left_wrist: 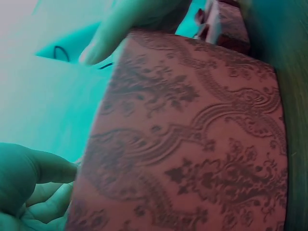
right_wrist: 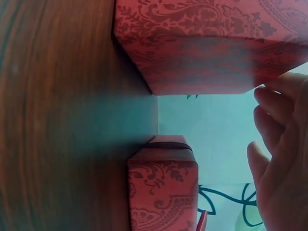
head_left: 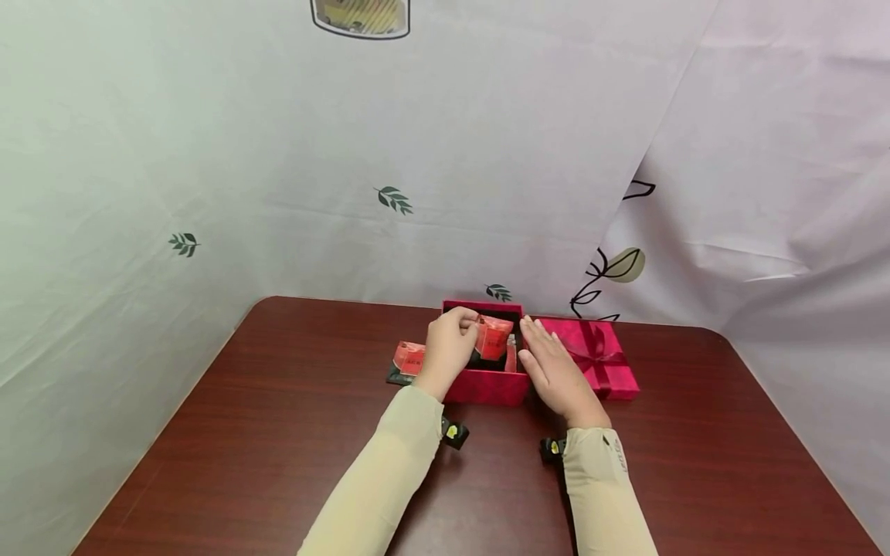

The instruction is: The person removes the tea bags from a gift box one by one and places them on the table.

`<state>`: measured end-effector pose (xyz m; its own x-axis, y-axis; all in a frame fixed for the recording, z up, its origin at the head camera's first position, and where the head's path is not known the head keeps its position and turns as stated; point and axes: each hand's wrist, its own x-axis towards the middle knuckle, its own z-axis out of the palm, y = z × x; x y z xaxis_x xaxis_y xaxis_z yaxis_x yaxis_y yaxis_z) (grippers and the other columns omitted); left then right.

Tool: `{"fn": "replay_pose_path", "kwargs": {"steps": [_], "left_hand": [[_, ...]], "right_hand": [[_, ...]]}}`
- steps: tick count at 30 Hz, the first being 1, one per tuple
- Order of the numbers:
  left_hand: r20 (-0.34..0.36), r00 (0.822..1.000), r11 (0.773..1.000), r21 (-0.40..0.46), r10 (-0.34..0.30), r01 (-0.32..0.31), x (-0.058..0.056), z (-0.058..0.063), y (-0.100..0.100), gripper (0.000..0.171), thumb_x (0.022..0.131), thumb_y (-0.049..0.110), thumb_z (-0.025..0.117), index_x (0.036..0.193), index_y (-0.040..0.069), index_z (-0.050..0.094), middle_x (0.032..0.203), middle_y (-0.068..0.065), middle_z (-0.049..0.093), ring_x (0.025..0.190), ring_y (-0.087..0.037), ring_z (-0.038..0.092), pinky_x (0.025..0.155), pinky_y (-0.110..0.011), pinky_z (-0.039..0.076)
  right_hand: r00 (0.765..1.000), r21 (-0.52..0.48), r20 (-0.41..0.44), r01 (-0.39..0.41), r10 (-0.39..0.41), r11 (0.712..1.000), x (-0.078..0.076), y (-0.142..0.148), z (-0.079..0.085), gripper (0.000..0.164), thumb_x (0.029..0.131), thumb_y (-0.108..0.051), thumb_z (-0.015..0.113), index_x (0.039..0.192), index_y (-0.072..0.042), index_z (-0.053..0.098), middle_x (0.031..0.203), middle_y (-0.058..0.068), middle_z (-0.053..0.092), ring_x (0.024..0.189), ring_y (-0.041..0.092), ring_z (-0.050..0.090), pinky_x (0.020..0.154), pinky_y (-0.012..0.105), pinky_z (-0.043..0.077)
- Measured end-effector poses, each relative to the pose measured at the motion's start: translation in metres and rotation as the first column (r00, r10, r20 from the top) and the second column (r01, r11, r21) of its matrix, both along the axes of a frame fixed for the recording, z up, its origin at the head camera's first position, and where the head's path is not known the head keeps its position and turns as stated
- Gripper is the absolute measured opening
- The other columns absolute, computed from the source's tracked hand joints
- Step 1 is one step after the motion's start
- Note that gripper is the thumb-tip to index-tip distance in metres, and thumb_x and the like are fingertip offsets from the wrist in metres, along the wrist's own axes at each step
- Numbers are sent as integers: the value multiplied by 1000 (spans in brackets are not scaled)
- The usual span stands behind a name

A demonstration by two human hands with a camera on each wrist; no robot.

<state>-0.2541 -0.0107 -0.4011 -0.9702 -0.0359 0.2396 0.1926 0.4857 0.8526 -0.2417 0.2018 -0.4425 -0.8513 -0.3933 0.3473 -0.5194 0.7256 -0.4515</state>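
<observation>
A red patterned gift box (head_left: 487, 388) stands uncovered, its dark interior partly showing. With thumb and fingers my left hand (head_left: 448, 347) pinches the upper left corner of a small red packet (head_left: 494, 337) at the box's mouth. The left wrist view shows that hand's curled fingers (left_wrist: 50, 192) beyond the box rim; the packet is hidden there. My right hand (head_left: 554, 374) lies along the box's right side, fingers nearly straight and touching the rim. More red, packet-like contents (head_left: 511, 357) show inside.
Left of the box lie another red packet (head_left: 409, 357) and a dark one (head_left: 399, 378), partly covered by my left hand. The red lid (head_left: 619, 378) with its dark red ribbon sits to the right. A pale printed curtain (head_left: 313, 247) hangs behind the brown table (head_left: 278, 432).
</observation>
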Motion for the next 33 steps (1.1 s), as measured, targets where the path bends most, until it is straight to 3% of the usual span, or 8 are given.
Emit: {"fn": "replay_pose_path", "kwargs": {"steps": [5, 8, 12, 15, 23, 27, 33], "left_hand": [[-42, 998, 994, 99, 55, -51, 4, 1, -23, 19, 97, 13, 67, 112, 5, 75, 101, -10, 75, 89, -23, 71, 78, -39, 59], [-27, 998, 978, 201, 61, -54, 7, 2, -42, 21, 96, 13, 68, 114, 4, 74, 100, -12, 75, 85, -24, 73, 76, -39, 60], [26, 999, 929, 366, 43, -49, 13, 4, -69, 23, 97, 11, 67, 118, 2, 72, 103, -17, 74, 82, -22, 73, 78, -41, 61], [60, 997, 902, 426, 48, -69, 16, 5, -86, 25, 97, 9, 66, 120, 1, 71, 105, -18, 73, 80, -17, 70, 79, -39, 60], [127, 989, 884, 451, 72, -123, 13, -7, -123, 27, 99, 7, 64, 124, -2, 68, 109, -19, 70, 80, -7, 66, 75, -27, 59], [168, 982, 883, 442, 90, -157, 13, -14, -138, 29, 100, 9, 63, 126, -2, 66, 113, -19, 69, 81, -5, 65, 72, -20, 57], [204, 974, 887, 425, 103, -183, 9, -24, -154, 30, 100, 10, 63, 127, -3, 65, 114, -18, 69, 78, -3, 64, 70, -19, 56]], "right_hand": [[1000, 50, 11, 13, -14, 999, 2, -1, 1, 58, 108, -29, 44, 157, 0, 32, 164, 15, 28, 152, 36, 22, 121, 57, 15], [1000, 63, 18, 20, -21, 998, 2, -2, 1, 59, 108, -30, 44, 158, 0, 31, 164, 15, 28, 152, 36, 21, 121, 58, 14], [999, 62, 19, 24, -25, 998, 2, -4, 2, 60, 108, -30, 44, 158, -1, 30, 164, 15, 28, 152, 37, 22, 121, 58, 15], [999, 56, 26, 28, -29, 998, 3, -4, 2, 60, 107, -29, 45, 158, -2, 30, 164, 15, 28, 152, 38, 22, 121, 58, 15], [1000, 140, -19, 24, -21, 990, 6, 3, 5, 61, 106, -31, 50, 157, -2, 34, 163, 15, 31, 151, 37, 25, 121, 56, 18], [999, 244, -52, 7, 6, 970, 5, 8, 8, 64, 104, -35, 53, 157, -4, 34, 163, 13, 33, 150, 36, 26, 121, 53, 18], [996, 330, -82, -10, 39, 944, 3, 13, 13, 68, 101, -36, 57, 156, -3, 36, 162, 13, 34, 150, 38, 27, 121, 52, 19]]}}
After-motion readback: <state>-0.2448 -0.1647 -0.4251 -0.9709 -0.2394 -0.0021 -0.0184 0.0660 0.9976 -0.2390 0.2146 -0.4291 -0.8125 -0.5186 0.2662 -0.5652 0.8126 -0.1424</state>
